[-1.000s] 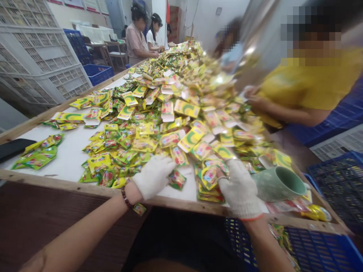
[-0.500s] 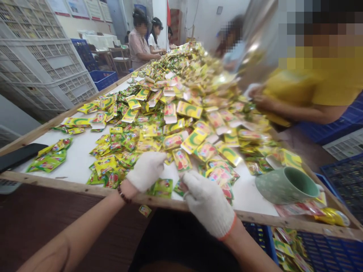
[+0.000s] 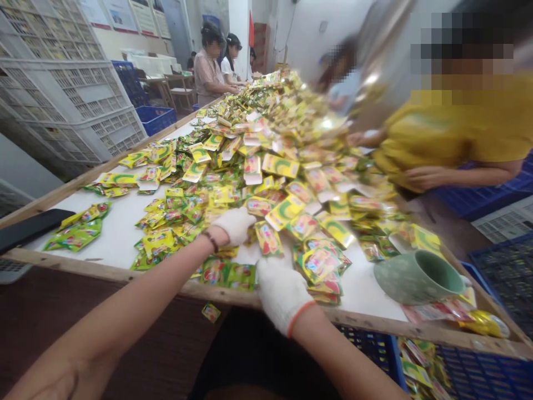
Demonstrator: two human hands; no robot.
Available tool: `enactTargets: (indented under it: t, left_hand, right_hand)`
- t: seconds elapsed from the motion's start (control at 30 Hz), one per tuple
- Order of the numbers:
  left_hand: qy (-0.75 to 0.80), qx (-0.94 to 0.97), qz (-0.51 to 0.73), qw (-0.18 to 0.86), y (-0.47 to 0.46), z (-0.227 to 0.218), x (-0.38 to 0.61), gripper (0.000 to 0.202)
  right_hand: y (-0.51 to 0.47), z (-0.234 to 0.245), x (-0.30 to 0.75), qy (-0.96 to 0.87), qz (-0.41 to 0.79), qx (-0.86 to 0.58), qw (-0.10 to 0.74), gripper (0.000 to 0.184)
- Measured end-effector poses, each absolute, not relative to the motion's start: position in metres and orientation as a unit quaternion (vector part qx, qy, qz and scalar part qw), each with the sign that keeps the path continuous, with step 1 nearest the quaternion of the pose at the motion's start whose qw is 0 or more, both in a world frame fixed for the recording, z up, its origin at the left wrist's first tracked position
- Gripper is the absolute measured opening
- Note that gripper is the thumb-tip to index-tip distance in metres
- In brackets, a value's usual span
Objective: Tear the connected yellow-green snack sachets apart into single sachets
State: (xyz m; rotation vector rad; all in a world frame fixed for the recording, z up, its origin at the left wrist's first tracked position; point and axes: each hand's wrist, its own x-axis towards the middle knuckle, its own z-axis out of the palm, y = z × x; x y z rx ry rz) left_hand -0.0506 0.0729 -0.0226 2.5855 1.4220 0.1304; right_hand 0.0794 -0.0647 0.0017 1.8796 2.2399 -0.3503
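Observation:
My left hand [image 3: 235, 225], in a white knit glove, reaches into the near side of a pile of packets. Its blurred fingertips are beside a small yellow box [image 3: 260, 206], and I cannot tell whether they grip anything. My right hand [image 3: 282, 291], in a white glove with an orange cuff, is low at the table's front edge with its fingers curled. These fingers are at the right end of green sachets [image 3: 229, 274] lying flat; whatever they hold is hidden. A yellow and red box [image 3: 268, 238] lies between the hands. Right of them is a stack of fruit-printed packets [image 3: 322, 266].
A green mug [image 3: 416, 275] lies tipped at the right corner beside a yellow wrapper [image 3: 485, 323]. A black phone-like object [image 3: 35, 228] rests at the left. Wooden rails [image 3: 125, 275] edge the table. A co-worker in yellow [image 3: 462, 133] is at the right; blue crates [image 3: 478, 361] are below.
My left hand has moved up and right, away from the front edge toward the boxes. My right hand has shifted left and down, beside the green sachets. The yellow-clad co-worker's hands have moved apart.

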Motion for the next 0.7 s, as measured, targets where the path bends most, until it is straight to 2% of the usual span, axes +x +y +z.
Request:
enactTargets:
  t: [0.1, 0.2, 0.37, 0.53, 0.6, 0.7]
  left_hand:
    - [0.499, 0.852, 0.101, 0.122, 0.063, -0.017, -0.054, 0.019]
    - [0.53, 0.815, 0.171, 0.157, 0.043, -0.008, -0.063, 0.025]
    - [0.525, 0.681, 0.357, 0.364, -0.001, -0.003, -0.08, 0.037]
    - [0.541, 0.601, 0.354, 0.471, -0.028, -0.025, -0.075, 0.029]
    - [0.54, 0.598, 0.351, 0.476, -0.031, -0.031, -0.07, 0.022]
    - [0.552, 0.648, 0.337, 0.402, -0.03, -0.031, -0.069, 0.02]
  right_hand:
    - [-0.063, 0.003, 0.082, 0.776, -0.14, 0.606, 0.101, 0.028]
    - [-0.062, 0.002, 0.085, 0.785, -0.129, 0.6, 0.09, 0.031]
    - [-0.06, -0.001, 0.087, 0.755, -0.139, 0.637, 0.067, 0.033]
    - [-0.061, 0.001, 0.088, 0.73, -0.143, 0.663, 0.088, 0.03]
    - [-0.06, 0.003, 0.088, 0.727, -0.147, 0.664, 0.097, 0.03]
    - [-0.06, 0.005, 0.092, 0.73, -0.158, 0.657, 0.102, 0.023]
